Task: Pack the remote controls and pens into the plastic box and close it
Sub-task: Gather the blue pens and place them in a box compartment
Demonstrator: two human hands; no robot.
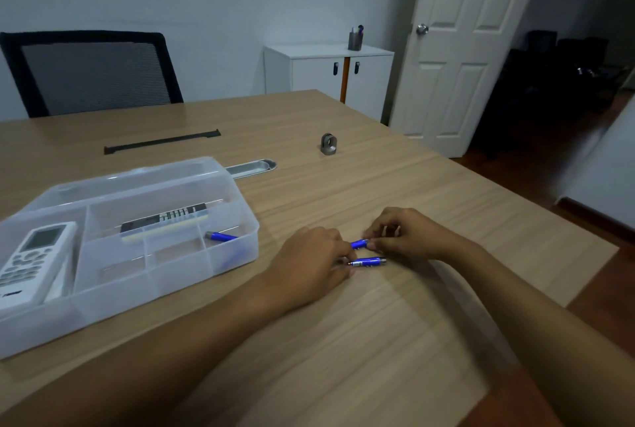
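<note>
Pens: one blue pen (359, 244) is pinched between left hand (309, 263) and right hand (402, 234) grips; another pen (367, 262) lies on the desk (343, 186), plastic box (220, 265) at nine o'clock.

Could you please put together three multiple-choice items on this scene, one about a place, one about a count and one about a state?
1. Where does the white remote lie?
A. box's left compartment
B. on the chair
C. beside the door

2. How many blue pens show?
A. one
B. three
C. five

3. The plastic box is:
A. shut
B. upside down
C. open

Answers: 1 A, it rests in the leftmost section. 2 B, one pen in the box, two at the left hand and right hand. 3 C, its contents lie uncovered.
</note>
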